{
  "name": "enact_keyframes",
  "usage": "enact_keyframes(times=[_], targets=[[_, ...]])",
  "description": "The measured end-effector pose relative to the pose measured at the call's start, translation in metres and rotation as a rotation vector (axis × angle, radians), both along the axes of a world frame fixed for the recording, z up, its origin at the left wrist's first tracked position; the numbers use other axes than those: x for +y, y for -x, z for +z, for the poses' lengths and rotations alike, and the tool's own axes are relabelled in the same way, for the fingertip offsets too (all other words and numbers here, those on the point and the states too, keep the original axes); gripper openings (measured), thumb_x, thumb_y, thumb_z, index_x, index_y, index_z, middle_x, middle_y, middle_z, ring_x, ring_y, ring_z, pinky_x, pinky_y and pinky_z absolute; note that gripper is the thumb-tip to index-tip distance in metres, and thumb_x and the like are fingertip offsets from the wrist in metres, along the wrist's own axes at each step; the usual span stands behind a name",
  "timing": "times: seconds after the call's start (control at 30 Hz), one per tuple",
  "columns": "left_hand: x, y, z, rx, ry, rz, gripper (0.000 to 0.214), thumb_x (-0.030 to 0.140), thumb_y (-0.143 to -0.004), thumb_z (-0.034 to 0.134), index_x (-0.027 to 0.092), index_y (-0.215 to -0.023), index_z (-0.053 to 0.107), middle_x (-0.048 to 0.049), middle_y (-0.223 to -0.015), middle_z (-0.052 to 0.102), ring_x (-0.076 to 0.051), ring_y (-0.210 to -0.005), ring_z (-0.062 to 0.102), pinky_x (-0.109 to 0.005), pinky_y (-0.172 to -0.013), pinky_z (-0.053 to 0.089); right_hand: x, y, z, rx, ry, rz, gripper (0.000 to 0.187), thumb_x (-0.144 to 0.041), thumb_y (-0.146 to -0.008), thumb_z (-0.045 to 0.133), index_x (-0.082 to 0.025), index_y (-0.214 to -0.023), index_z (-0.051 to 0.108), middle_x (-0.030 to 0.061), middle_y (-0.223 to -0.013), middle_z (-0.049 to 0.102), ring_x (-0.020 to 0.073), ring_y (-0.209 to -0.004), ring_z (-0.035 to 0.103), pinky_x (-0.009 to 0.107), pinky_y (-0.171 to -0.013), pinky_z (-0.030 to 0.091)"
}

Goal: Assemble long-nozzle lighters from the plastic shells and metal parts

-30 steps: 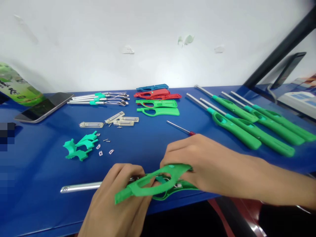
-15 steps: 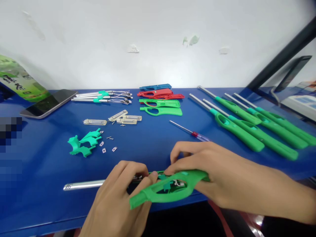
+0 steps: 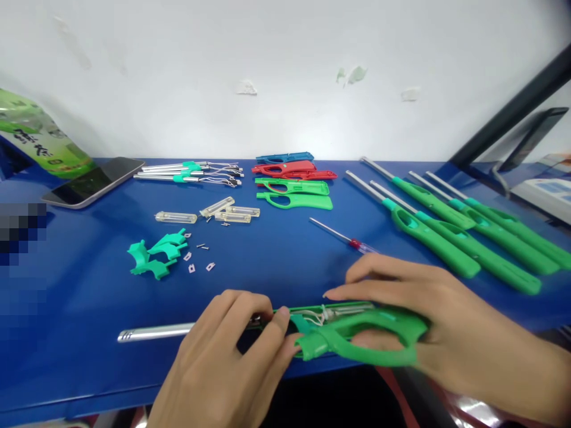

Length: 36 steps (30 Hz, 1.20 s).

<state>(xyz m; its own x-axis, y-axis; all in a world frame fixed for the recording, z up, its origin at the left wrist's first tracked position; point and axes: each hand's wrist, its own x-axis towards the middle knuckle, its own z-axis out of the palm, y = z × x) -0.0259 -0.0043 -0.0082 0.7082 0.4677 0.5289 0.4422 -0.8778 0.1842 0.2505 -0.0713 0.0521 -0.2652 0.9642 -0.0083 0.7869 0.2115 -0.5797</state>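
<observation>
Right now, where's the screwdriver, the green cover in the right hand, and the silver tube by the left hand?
Screwdriver (image 3: 355,244), head view: red collar.
Green cover (image 3: 377,357), head view: loop's lower edge.
Silver tube (image 3: 156,333), head view: visible middle.

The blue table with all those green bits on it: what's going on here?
Someone's left hand holds an open green shell near the base of its metal tube. Their right hand holds a loose green shell over it; the two aren't closed together, so some insides show. Five green handles with tubes lie to the right on the blue table, and a screwdriver lies just beyond the right hand.
</observation>
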Motion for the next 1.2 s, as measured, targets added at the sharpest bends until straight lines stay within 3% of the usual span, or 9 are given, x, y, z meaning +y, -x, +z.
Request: enact_keyframes(times=[0.13,0.3,0.4,0.6,0.77,0.9,1.0,1.1,1.2], targets=[[0.0,-0.002,0.003,-0.03,0.004,0.014,0.012,0.018,-0.105,0.061,0.02,-0.111,0.07,-0.0052,-0.1,0.066,-0.017,-0.086,0.063,-0.031,-0.075,0.055,-0.006,-0.003,-0.014,-0.013,-0.035,0.004,0.036,-0.018,-0.099,0.072,-0.034,-0.131,0.076,0.0052,-0.123,0.07,0.0218,-0.102,0.076,0.032,-0.09,0.061],[0.005,-0.011,0.007,-0.098,0.033,0.011,0.02,0.043,-0.104,0.066,0.026,-0.109,0.075,-0.0069,-0.103,0.069,-0.021,-0.093,0.067,-0.036,-0.082,0.06,-0.005,-0.002,-0.018,0.037,-0.046,0.014,0.032,-0.02,-0.101,0.071,-0.033,-0.129,0.078,0.0035,-0.117,0.072,0.0192,-0.097,0.075,0.028,-0.085,0.061],[0.005,-0.014,0.007,-0.094,0.044,-0.002,0.024,0.047,-0.104,0.066,0.026,-0.109,0.076,-0.0074,-0.105,0.069,-0.023,-0.096,0.067,-0.038,-0.084,0.06,-0.004,-0.003,-0.018,0.044,-0.04,0.021,0.034,-0.017,-0.101,0.069,-0.032,-0.129,0.078,0.0039,-0.117,0.073,0.019,-0.098,0.076,0.028,-0.085,0.061],[0.001,-0.004,0.003,-0.034,0.043,-0.072,0.013,0.025,-0.105,0.064,0.026,-0.111,0.076,-0.0049,-0.104,0.07,-0.021,-0.097,0.065,-0.036,-0.083,0.058,-0.003,-0.001,-0.016,0.045,-0.027,0.014,0.032,-0.016,-0.102,0.064,-0.03,-0.127,0.079,0.0064,-0.116,0.074,0.0209,-0.098,0.076,0.03,-0.086,0.062],[-0.001,0.001,0.003,-0.006,0.083,-0.131,0.022,0.008,-0.104,0.06,0.021,-0.116,0.073,-0.0027,-0.104,0.07,-0.02,-0.099,0.058,-0.036,-0.085,0.053,-0.005,0.0,-0.018,0.03,-0.062,-0.024,0.03,-0.017,-0.102,0.067,-0.03,-0.127,0.076,0.0064,-0.119,0.072,0.0212,-0.1,0.076,0.03,-0.087,0.061],[-0.002,0.001,0.002,-0.054,0.13,-0.113,0.024,0.009,-0.105,0.061,0.019,-0.125,0.072,-0.0048,-0.107,0.069,-0.02,-0.102,0.056,-0.037,-0.088,0.053,-0.013,-0.006,-0.014,0.004,-0.144,-0.098,0.042,-0.045,-0.088,0.088,-0.038,-0.128,0.074,0.0033,-0.118,0.07,0.0234,-0.096,0.076,0.03,-0.08,0.064],[-0.001,-0.001,0.001,-0.061,0.145,-0.107,0.024,0.011,-0.105,0.061,0.019,-0.125,0.072,-0.0051,-0.109,0.07,-0.021,-0.103,0.057,-0.038,-0.09,0.053,-0.026,-0.016,-0.011,-0.027,-0.153,-0.077,0.046,-0.068,-0.095,0.071,-0.038,-0.129,0.071,0.0062,-0.114,0.071,0.0281,-0.094,0.075,0.035,-0.074,0.065],[-0.005,-0.003,0.0,-0.096,0.095,-0.079,0.023,0.013,-0.106,0.062,0.017,-0.127,0.071,-0.0054,-0.109,0.07,-0.021,-0.106,0.059,-0.038,-0.094,0.052,-0.036,-0.024,-0.015,-0.123,-0.279,-0.104,0.045,-0.057,-0.11,0.045,-0.04,-0.15,0.057,0.0091,-0.133,0.071,0.0359,-0.117,0.073,0.045,-0.09,0.066],[-0.013,-0.004,0.003,-0.213,0.067,0.04,0.029,0.012,-0.107,0.061,0.016,-0.135,0.066,-0.0055,-0.118,0.066,-0.018,-0.114,0.059,-0.032,-0.104,0.048,-0.036,-0.023,-0.019,-0.207,-0.361,-0.153,0.043,-0.042,-0.111,0.046,-0.043,-0.154,0.052,0.0054,-0.139,0.071,0.0351,-0.122,0.073,0.045,-0.097,0.065]])
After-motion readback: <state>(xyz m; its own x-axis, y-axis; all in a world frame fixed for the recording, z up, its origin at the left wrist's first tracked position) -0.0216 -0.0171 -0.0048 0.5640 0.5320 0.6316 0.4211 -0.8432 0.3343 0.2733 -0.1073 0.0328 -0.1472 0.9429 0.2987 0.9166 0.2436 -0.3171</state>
